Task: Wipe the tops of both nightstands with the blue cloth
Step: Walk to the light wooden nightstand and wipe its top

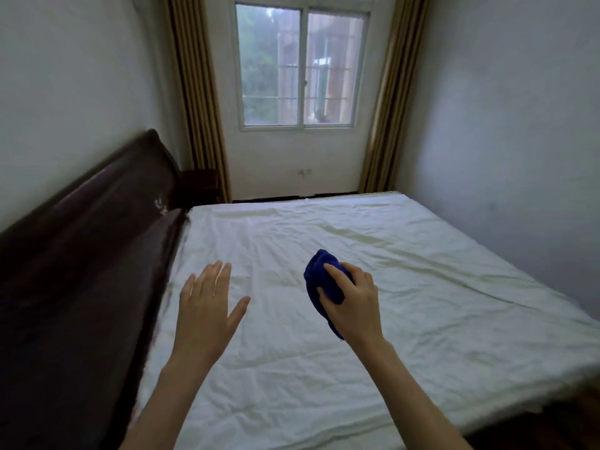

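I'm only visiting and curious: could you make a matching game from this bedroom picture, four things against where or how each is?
1 blue cloth
2 left hand
3 headboard
4 nightstand

a dark, left of the bed
b in the far corner by the curtain
c bunched in the right hand
d open, above the bed

Pairs: 1-c, 2-d, 3-a, 4-b.

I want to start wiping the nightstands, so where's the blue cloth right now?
In the head view, the blue cloth is bunched in the right hand, over the white bed sheet, to the right of the open left hand.
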